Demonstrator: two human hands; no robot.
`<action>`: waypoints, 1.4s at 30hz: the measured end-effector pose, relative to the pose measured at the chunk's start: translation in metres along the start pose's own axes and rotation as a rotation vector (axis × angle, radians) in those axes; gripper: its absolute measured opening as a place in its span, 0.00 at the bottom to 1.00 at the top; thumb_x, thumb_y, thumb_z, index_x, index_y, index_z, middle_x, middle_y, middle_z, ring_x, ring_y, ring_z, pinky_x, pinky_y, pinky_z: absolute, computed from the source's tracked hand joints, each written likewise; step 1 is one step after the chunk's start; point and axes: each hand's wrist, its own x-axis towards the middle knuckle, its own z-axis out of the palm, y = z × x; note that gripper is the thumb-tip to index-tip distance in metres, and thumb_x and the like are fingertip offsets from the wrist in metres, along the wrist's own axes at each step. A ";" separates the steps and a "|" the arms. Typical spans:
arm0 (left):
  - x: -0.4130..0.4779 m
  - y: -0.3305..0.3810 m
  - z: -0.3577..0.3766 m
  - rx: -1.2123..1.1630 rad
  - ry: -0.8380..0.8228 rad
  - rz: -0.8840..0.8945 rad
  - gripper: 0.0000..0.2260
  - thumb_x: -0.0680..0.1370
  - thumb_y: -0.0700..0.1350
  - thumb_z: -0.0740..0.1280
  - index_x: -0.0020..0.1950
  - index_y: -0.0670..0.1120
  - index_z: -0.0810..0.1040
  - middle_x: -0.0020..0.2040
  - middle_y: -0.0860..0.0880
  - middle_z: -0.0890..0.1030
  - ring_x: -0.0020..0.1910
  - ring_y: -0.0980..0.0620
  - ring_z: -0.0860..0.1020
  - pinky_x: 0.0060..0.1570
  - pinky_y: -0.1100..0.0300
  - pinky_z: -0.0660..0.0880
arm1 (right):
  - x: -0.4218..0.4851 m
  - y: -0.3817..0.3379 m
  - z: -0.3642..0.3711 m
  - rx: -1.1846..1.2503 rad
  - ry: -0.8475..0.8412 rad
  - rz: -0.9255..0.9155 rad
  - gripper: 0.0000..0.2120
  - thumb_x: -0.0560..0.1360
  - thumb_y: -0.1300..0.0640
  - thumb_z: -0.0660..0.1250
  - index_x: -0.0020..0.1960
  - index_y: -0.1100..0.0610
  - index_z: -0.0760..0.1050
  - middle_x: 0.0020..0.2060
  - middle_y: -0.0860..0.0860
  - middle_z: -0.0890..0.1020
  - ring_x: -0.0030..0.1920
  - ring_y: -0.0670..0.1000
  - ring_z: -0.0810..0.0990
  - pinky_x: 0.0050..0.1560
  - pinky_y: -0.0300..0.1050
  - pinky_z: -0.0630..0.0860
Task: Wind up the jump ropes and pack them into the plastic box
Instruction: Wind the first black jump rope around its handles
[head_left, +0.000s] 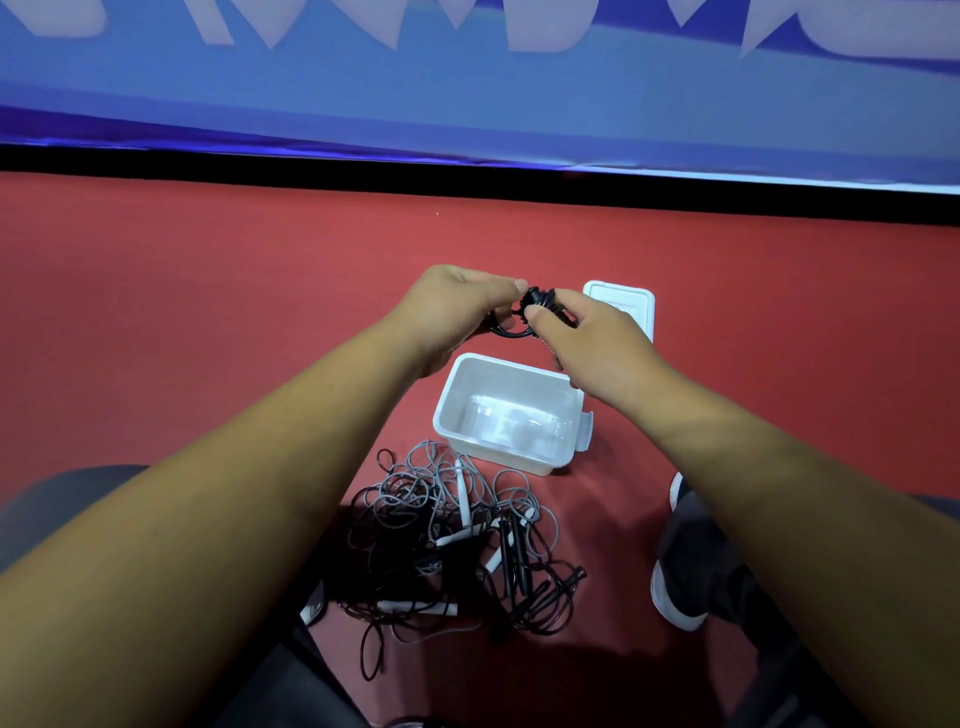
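Observation:
A coiled black jump rope (524, 314) is held in the air above the far rim of the white plastic box (540, 460). My left hand (457, 306) grips its left side with curled fingers. My right hand (592, 338) pinches its right side with thumb and fingers. The box stands open on the red floor, with no rope inside it. In front of the box lies a tangled pile of grey and black jump ropes (457, 540) with white and black handles.
The box's white lid (631, 304) lies flat on the floor beyond the box, partly behind my right hand. My knees and a dark shoe with a white sole (685, 566) flank the pile. A blue wall with a black base strip (467, 176) runs across the back.

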 end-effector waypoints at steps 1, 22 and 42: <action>0.000 -0.001 0.000 0.011 -0.013 0.000 0.07 0.78 0.41 0.75 0.48 0.37 0.87 0.37 0.43 0.79 0.39 0.46 0.77 0.55 0.49 0.80 | 0.000 0.000 0.001 -0.007 -0.002 -0.007 0.12 0.80 0.34 0.63 0.53 0.38 0.80 0.35 0.49 0.83 0.36 0.54 0.82 0.45 0.59 0.83; -0.002 -0.002 -0.003 0.062 0.007 0.053 0.06 0.80 0.33 0.70 0.55 0.34 0.85 0.41 0.35 0.83 0.37 0.46 0.79 0.49 0.53 0.81 | -0.004 0.001 -0.006 0.023 -0.148 -0.021 0.09 0.83 0.35 0.61 0.59 0.33 0.78 0.36 0.47 0.83 0.29 0.46 0.79 0.27 0.42 0.74; -0.013 0.009 0.005 0.019 0.119 -0.088 0.04 0.77 0.32 0.71 0.45 0.36 0.86 0.41 0.34 0.83 0.34 0.45 0.80 0.42 0.57 0.83 | -0.007 0.002 0.012 0.398 -0.237 0.214 0.21 0.82 0.34 0.62 0.57 0.51 0.78 0.38 0.54 0.84 0.32 0.55 0.75 0.30 0.43 0.71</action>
